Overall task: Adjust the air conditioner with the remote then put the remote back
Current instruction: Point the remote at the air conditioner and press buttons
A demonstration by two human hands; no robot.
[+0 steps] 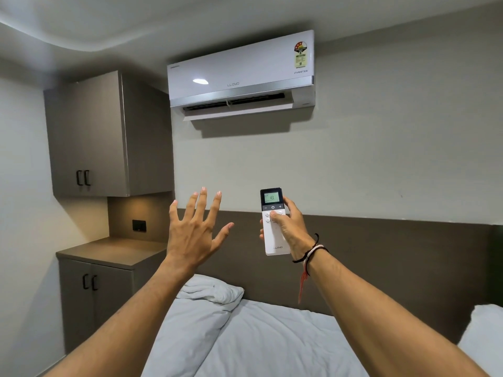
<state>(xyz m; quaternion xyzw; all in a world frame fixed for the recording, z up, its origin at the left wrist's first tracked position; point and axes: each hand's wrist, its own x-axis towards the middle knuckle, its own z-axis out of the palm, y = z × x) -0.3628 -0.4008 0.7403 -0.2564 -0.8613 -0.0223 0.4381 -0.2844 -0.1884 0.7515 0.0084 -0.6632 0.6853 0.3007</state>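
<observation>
The right hand [292, 229] gripped the white Lloyd remote [273, 221], thumb on its buttons, raised toward the open-louvred split air conditioner [241, 74], while the left hand [194, 229] hovered splayed and empty; adjusting seemed underway, returning the remote remained.

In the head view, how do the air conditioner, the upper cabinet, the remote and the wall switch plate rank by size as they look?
Largest to smallest:
1. Upper cabinet and air conditioner: too alike to rank.
2. Remote, though it is held nearer the camera in the right hand.
3. Wall switch plate.
</observation>
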